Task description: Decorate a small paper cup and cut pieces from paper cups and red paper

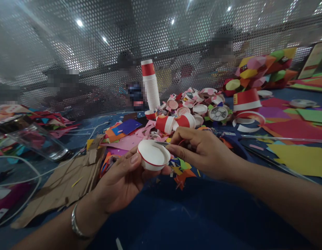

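My left hand [124,177] is closed around the cut-off base of a white paper cup [153,156], a shallow round piece with a thin red edge. Its hollow side is tilted up towards me. In my right hand [202,149] is a pair of scissors [162,143]; a grey blade reaches over the far rim of the cup base, and a bit of red handle shows among the fingers. Most of the scissors is hidden by that hand. Just behind the hands lie red and white paper cups [164,124] on their sides.
A tall stack of paper cups [151,90] stands behind a heap of cut cup pieces [199,109]. Flattened cardboard [64,184] and a clear container [43,142] lie left. Coloured paper sheets [296,159] spread right. A perforated metal screen [161,38] rises behind, people beyond it.
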Demonstrator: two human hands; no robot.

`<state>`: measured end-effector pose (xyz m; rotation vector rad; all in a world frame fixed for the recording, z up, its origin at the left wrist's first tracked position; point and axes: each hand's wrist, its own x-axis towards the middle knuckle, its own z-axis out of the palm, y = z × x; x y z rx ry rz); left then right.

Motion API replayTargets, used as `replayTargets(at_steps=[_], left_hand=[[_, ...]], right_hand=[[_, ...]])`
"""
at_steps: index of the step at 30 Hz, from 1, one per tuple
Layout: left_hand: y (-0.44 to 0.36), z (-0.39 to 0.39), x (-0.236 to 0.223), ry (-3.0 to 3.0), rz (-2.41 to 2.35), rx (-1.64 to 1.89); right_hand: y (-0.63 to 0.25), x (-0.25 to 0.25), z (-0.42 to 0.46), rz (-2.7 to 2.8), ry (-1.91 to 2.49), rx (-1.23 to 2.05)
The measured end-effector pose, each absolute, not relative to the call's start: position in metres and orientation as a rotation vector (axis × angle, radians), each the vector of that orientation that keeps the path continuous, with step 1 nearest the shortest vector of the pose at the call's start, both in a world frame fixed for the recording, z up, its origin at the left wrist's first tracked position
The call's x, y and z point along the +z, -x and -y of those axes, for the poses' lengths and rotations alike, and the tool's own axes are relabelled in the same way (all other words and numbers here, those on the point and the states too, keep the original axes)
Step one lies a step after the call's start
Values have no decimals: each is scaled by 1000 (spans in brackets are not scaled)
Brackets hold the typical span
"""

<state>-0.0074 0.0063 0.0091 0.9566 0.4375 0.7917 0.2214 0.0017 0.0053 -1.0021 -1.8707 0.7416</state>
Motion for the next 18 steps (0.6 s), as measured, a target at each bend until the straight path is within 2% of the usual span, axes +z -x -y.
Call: replayTargets(at_steps=[12,18], left_hand=[[9,-6,13,-870,-361,673],[9,-6,14,-894,-361,641]], right_hand=[[-224,6,0,1916,1024,673],[-222,8,1,1894,994,764]])
